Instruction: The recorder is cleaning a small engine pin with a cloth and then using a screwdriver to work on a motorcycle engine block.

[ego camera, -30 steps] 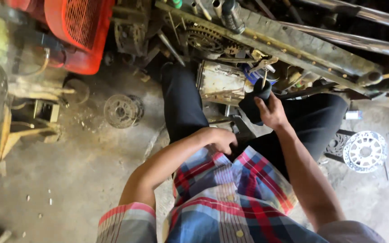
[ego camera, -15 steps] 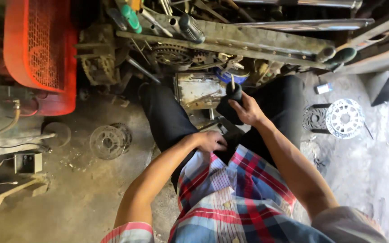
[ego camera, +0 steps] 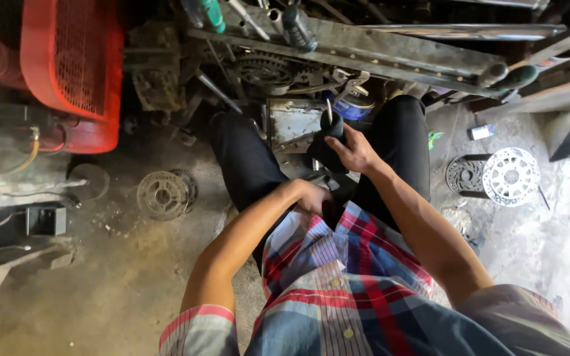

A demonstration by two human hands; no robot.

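1. Far left, a red mesh-fronted machine housing (ego camera: 67, 66) fills the corner. Over the last second it has slid rightward and grown in the head view, so the head has turned; the housing itself has not moved.
2. On the concrete floor (ego camera: 113, 277) near it lies a small dark pulley wheel (ego camera: 163, 194), untouched and lying as it did before.
3. The left hand (ego camera: 311, 198) is curled shut low against the lap, at the hem of the plaid shirt (ego camera: 338, 290). What it grips, if anything, is hidden. It has kept this spot across all three pictures.
4. Between the black-trousered knees, the right hand (ego camera: 354, 151) is wrapped around a dark handle-shaped tool (ego camera: 328, 145) with a thin metal shank pointing up and away. The grip is full and closed, as it was a second ago; the tool now stands a little more upright, over a grey metal box-like part (ego camera: 291, 125).
5. Beyond it, a long grimy metal frame rail (ego camera: 377, 49) carries a toothed sprocket (ego camera: 262, 69) and loose screwdrivers.
6. Far right, a pale perforated disc (ego camera: 510, 175) stands just beside a darker one.
7. Judged from the steady grip, the work on the box part is ongoing, not finished.
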